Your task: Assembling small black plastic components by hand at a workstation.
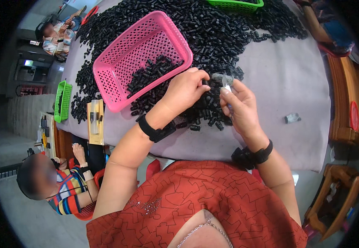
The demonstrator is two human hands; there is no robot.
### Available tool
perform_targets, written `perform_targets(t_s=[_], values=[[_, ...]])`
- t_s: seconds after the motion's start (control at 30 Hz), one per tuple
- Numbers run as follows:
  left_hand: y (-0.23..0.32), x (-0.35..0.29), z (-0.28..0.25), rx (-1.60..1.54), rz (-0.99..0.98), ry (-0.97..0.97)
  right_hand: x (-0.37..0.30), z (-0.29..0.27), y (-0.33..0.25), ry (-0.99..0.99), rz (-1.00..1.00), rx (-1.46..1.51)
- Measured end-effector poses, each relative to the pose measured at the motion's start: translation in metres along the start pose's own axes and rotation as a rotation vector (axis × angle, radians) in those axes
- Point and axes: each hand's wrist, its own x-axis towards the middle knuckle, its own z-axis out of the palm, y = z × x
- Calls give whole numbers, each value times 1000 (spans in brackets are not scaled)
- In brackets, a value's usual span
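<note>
My left hand [185, 91] pinches a small black cylindrical piece [205, 82] between thumb and fingertips, above the heap of similar black pieces [216, 49]. Close on its right, my right hand [242, 108] is closed around a small knife [228, 87] with a white handle, its greyish blade pointing up and away from me. The blade and the held piece look a little apart. Just beyond my left hand stands a pink perforated basket [109, 58], tilted in the view, with black pieces gathered in its near right part. Loose pieces lie under both hands.
A grey cloth [278, 82] covers the table. On it lies a grey-black cylinder [292, 118] at right. Green baskets [63, 101] [245, 5] stand at left and far edge. A yellow pad [96, 136] holds a clear tube. Other people sit around; a wooden stool [332, 198] is at right.
</note>
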Motion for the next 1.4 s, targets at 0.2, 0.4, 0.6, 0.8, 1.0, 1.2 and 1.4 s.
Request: perform_targets(t_s=[0.2,0.4,0.6,0.8,1.0,1.2,1.4], values=[[-5,-6,-1,42,16,-4,0,-1,1,-39,22,-9],[-11,-11,-2,88,67,11,0,2,1,-49,45,-39],[-1,-18,-7,-512,-228,41,-2,4,-3,-79,60,-14],[15,-40,-7,-955,-411,-160,-2,4,-1,-136,44,-43],[26,-52,-2,-1047,-464,-144,-4,2,-1,-210,55,-125],[8,-59,-2,-1427,-579,12,-7,8,-5,-293,85,-95],[3,-65,-1,-1783,-550,-130,-10,10,-8,-467,125,-106]])
